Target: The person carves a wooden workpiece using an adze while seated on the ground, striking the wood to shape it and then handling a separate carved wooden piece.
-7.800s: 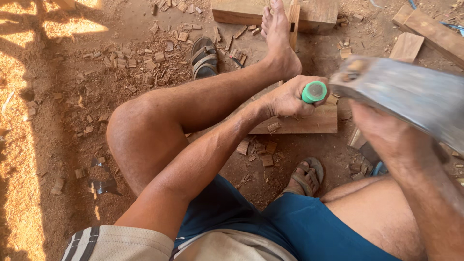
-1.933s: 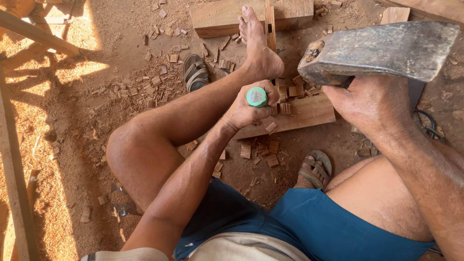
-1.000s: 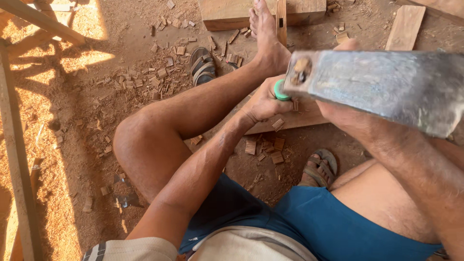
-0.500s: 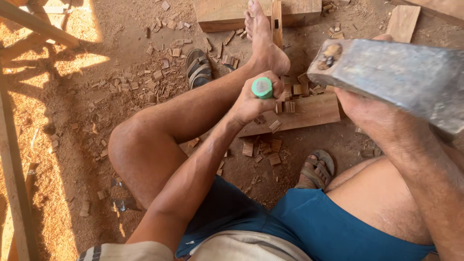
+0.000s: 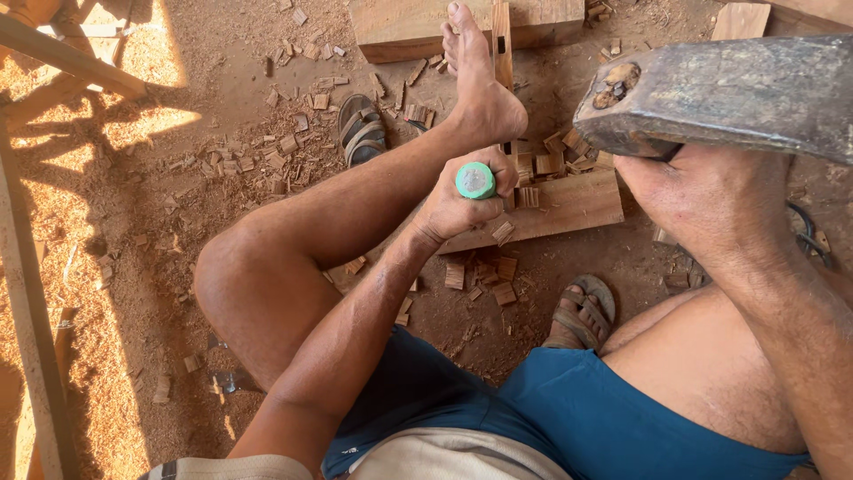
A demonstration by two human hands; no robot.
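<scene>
- Wooden chips (image 5: 293,147) litter the dirt at the far left, beside a sandal (image 5: 362,130).
- Left hand (image 5: 462,204) is wrapped tight around a green-capped chisel (image 5: 476,180), standing upright on the plank (image 5: 569,206).
- Right hand (image 5: 711,200) grips an axe head (image 5: 737,93), raised above the plank.
</scene>
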